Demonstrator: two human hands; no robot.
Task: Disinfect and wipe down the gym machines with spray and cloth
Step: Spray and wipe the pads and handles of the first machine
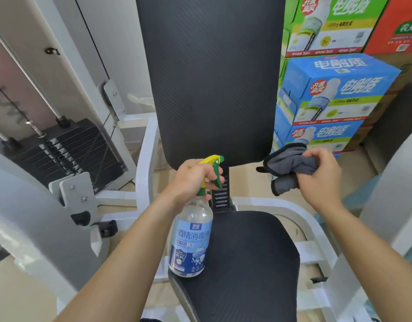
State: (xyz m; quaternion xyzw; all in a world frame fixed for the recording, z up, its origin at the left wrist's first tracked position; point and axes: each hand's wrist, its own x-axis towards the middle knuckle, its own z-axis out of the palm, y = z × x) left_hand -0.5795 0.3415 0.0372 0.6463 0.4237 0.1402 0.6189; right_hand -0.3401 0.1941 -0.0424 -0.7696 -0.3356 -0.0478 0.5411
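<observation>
My left hand (191,180) grips the neck of a clear spray bottle (191,238) with a blue label and a yellow-green trigger head, fingers around the trigger. The nozzle points at the lower edge of the tall black back pad (209,73) of a white-framed gym machine. My right hand (321,177) is closed on a bunched grey cloth (291,166) with black edging, held just right of the pad's lower right corner. Below both hands lies the black seat pad (244,263).
A black weight stack (68,149) with cable and guide rods stands at the left behind white frame posts. Stacked blue, green and red drink cartons (335,89) crowd the right side. The white seat frame (300,214) curves around the seat.
</observation>
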